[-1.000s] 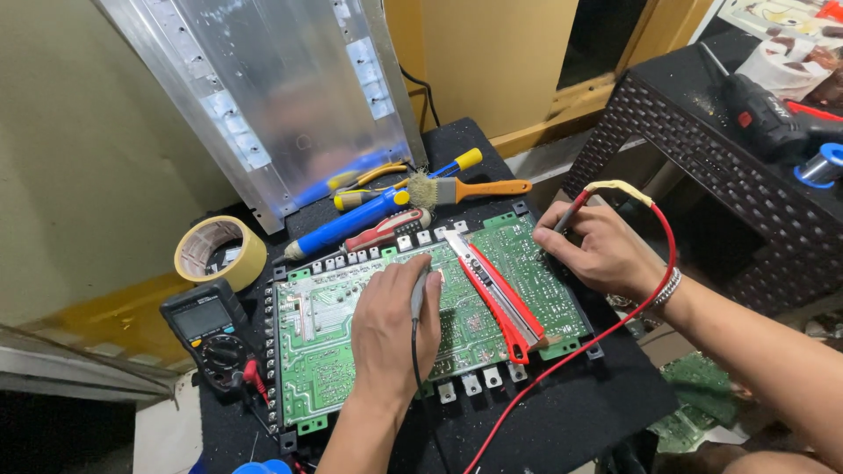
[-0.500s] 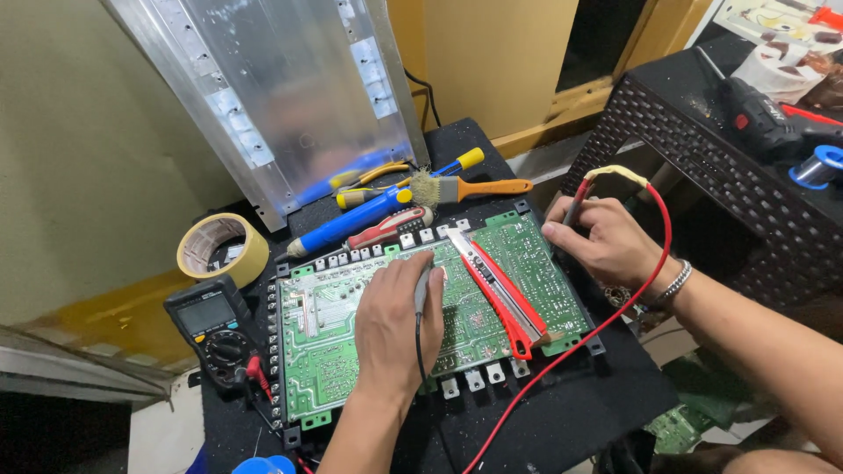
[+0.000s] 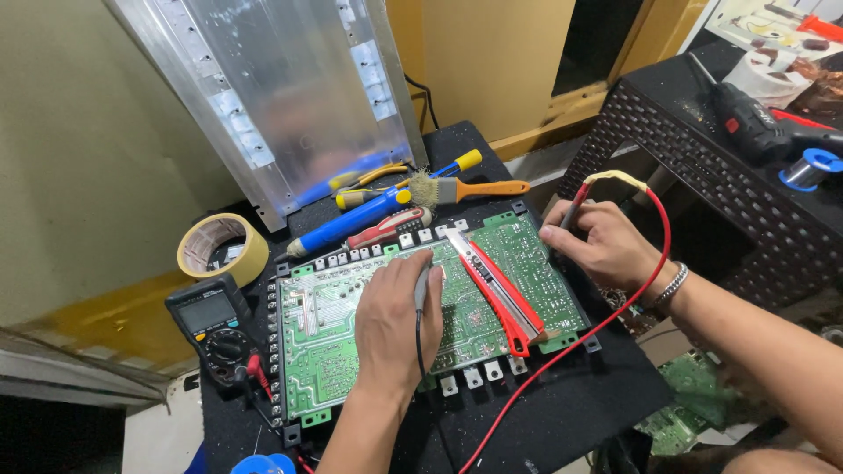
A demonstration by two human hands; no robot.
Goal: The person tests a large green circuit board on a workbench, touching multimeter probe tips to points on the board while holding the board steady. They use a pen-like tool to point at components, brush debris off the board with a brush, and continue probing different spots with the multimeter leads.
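Shifted toward the board's (image 3: pixel 351 333) right edge, right hand (image 3: pixel 601 246) grips red probe (image 3: pixel 575 206) — left hand (image 3: pixel 395 325) grips black probe (image 3: pixel 422 285).

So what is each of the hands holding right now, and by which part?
The left hand pinches a black probe along its shaft, tip on the green circuit board. The right hand grips a red-leaded probe partway down its shaft.

The left hand (image 3: pixel 395 329) reaches forward from the bottom edge, palm down, fingers curled in a pinching grip, forearm bare. The right hand (image 3: pixel 601 246) comes in from the right, wrist bent, thumb and forefinger pinched together.
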